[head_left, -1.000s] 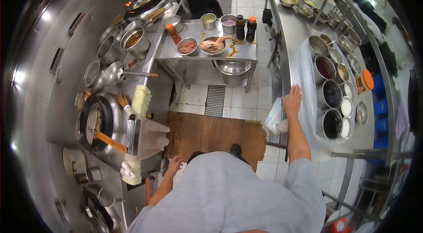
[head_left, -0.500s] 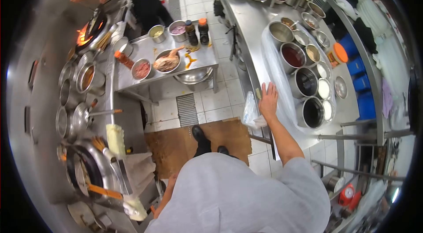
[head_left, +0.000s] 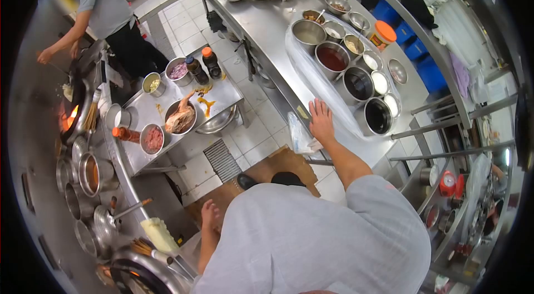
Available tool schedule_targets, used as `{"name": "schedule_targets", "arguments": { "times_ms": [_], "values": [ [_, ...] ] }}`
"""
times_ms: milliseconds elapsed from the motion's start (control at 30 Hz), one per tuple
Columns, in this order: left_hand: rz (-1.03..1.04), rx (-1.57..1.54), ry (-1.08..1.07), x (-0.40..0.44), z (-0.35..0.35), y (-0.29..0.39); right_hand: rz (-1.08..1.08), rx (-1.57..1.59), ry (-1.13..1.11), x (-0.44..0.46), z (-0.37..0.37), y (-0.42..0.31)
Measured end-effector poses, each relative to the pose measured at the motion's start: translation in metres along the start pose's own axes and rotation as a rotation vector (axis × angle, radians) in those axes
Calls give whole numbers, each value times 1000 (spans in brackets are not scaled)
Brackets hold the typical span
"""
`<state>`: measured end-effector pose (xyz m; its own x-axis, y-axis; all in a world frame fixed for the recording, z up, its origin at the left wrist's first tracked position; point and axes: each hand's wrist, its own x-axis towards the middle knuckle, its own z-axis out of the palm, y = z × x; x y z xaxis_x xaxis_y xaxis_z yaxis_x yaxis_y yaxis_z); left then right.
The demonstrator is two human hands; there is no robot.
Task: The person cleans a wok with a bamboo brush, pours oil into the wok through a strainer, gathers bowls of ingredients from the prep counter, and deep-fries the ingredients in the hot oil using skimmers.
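My right hand (head_left: 321,121) lies flat on the near edge of the steel counter (head_left: 278,74), fingers stretched out, holding nothing. Just below it a clear plastic bag (head_left: 300,134) hangs at the counter's side. Beyond the fingers stand steel pots, among them one of dark red sauce (head_left: 332,59) and one of black liquid (head_left: 378,117), with plastic film around their bases. Low by my left side, my left hand (head_left: 210,215) hangs in the air over the brown floor mat (head_left: 231,189). Its fingers are loosely bent and apart, with nothing in them.
A small steel table (head_left: 219,91) ahead holds a bowl of raw poultry (head_left: 181,116), a pot of minced meat (head_left: 152,139) and sauce bottles (head_left: 211,63). At the stove, a co-worker (head_left: 108,5) stands by a flaming wok (head_left: 75,105). Pots and a ladle (head_left: 130,209) line the left.
My view has turned, so the room appears shifted. My left hand has come up and forward from my side into clearer sight. The right hand stays on the counter edge.
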<state>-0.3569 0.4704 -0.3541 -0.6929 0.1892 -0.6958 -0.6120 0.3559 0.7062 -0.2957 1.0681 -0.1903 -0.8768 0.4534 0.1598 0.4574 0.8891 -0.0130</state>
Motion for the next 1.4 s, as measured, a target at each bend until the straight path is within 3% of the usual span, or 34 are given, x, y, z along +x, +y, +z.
{"name": "schedule_targets", "arguments": {
  "times_ms": [67, 300, 367, 433, 500, 600, 700, 800, 967, 1033, 1133, 1233, 1400],
  "values": [
    [-130, -113, 60, 20, -13, 6, -2, -16, 2, 5, -1, 1],
    [-113, -173, 60, 22, -13, 10, 13, -2, -6, 8, 2, -1],
    [-56, -152, 38, 19, -4, -2, 12, -10, -10, 7, 1, 2],
    [46, 23, 25, 50, -1, -59, 3, -24, 2, 7, 1, 1],
    [147, -26, -210, 70, -4, -105, 8, -15, -1, 7, 4, 2],
    [200, 214, -198, 75, -4, -96, 0, -5, 8, 6, 1, 2],
    [16, -135, 52, 26, 22, -20, -19, 12, -2, 7, 2, 5],
    [-52, -295, 100, 20, 19, -15, -31, 36, -20, 5, 0, 4],
    [-39, -193, 179, -27, 52, -19, -58, 35, -19, 3, 5, 10],
    [-17, 23, 180, -55, 72, -27, -80, -47, -11, 2, 16, 12],
    [-71, 57, 227, -94, 93, -56, -145, 26, -85, 1, 6, 9],
    [-28, -66, 330, -125, 106, -125, -233, 10, -31, 1, 33, 17],
    [-218, -54, 494, -233, 154, -152, -257, 156, 20, -8, 31, 18]
  ]
}}
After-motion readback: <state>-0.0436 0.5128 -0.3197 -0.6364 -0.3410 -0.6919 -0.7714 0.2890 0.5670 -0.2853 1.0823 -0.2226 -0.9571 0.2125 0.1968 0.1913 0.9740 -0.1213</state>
